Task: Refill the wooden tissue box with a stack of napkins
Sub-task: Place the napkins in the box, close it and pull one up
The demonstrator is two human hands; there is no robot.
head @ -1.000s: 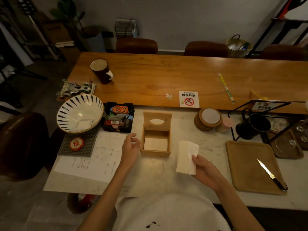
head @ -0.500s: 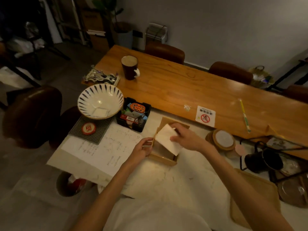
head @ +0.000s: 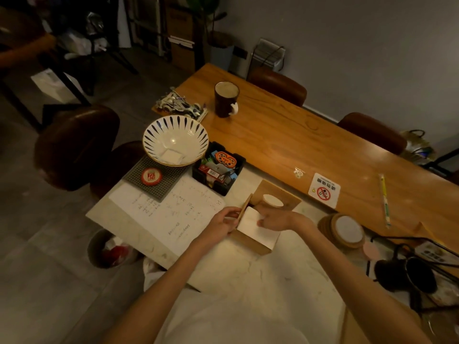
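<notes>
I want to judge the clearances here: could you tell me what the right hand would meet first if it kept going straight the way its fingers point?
The right hand points left across the napkins. It would probably meet the wooden box's left wall first, with the left hand just behind it; depth is unclear.

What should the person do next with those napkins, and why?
Probably press the napkins flat with the right hand: the stack sits in the open wooden box, the left hand steadies its side, and the lid stands open behind.
</notes>
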